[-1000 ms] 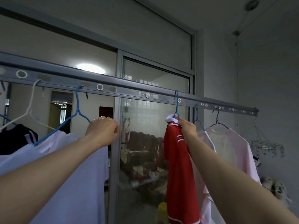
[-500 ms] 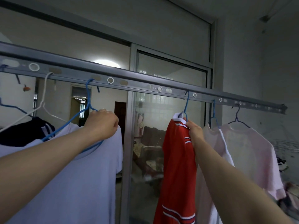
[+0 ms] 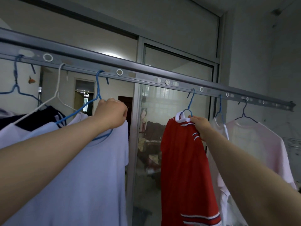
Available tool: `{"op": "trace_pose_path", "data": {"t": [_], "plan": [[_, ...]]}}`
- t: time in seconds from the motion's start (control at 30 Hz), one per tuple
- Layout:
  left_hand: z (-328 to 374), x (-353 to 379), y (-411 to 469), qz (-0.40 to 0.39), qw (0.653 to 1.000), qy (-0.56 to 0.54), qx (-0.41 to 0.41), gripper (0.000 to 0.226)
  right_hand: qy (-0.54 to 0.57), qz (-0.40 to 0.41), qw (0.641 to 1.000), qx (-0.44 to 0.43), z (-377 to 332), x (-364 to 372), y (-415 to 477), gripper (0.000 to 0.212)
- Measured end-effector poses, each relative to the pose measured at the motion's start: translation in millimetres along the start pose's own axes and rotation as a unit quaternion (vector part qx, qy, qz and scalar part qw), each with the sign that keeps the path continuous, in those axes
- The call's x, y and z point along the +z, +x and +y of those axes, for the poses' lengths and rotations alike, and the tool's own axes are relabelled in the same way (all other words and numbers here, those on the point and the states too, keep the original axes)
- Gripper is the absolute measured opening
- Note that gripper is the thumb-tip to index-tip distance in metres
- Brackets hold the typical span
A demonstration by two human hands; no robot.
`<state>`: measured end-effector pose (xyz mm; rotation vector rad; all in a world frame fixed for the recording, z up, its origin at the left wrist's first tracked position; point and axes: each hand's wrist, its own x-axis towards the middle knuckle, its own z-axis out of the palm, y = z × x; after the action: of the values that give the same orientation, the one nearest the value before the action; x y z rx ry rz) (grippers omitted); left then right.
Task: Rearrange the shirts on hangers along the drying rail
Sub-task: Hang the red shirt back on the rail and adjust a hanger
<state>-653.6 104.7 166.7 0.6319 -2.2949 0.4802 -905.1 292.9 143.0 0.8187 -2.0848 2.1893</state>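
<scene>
A grey drying rail (image 3: 146, 74) crosses before the glass sliding door (image 3: 172, 101), the left hand (image 3: 112, 113) gripping the blue hanger (image 3: 97, 88) of a pale shirt (image 3: 91, 176), the right hand (image 3: 201, 126) clutching the red shirt (image 3: 182, 168) by its collar, a pink shirt (image 3: 260, 144) just beyond

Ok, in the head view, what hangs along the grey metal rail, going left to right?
From the left: blue wire hanger → white wire hanger over a dark navy garment → white T-shirt on a blue hanger that the left hand grips → red shirt with striped collar, held by the right hand → white shirt → pale pink T-shirt.
</scene>
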Motion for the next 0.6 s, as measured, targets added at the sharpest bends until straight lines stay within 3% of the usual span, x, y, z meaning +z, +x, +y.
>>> {"op": "trace_pose_path", "data": {"t": [0.17, 0.27, 0.37, 0.43, 0.5, 0.6], "plan": [[-4, -5, -10, 0.001, 1.000, -0.006, -0.005, 0.019, -0.155, 0.020, 0.987, -0.021, -2, 0, -12, 0.029], [-11, -9, -18, 0.003, 1.000, -0.010, 0.000, 0.019, -0.369, 0.103, 0.921, -0.067, -9, 5, -32, 0.049], [-23, -16, -29, 0.035, 0.999, -0.022, -0.010, 0.019, -0.449, 0.156, 0.856, -0.204, -18, 22, -59, 0.049], [-29, -22, -39, 0.102, 0.995, -0.005, -0.012, 0.020, -0.464, 0.135, 0.828, -0.285, -26, 44, -78, 0.040], [-36, -30, -50, 0.150, 0.988, 0.012, -0.025, 0.027, -0.444, 0.071, 0.836, -0.316, -33, 73, -98, 0.034], [-61, -40, -62, 0.108, 0.988, 0.009, -0.111, 0.035, -0.386, -0.040, 0.865, -0.319, -42, 122, -131, 0.032]]}}
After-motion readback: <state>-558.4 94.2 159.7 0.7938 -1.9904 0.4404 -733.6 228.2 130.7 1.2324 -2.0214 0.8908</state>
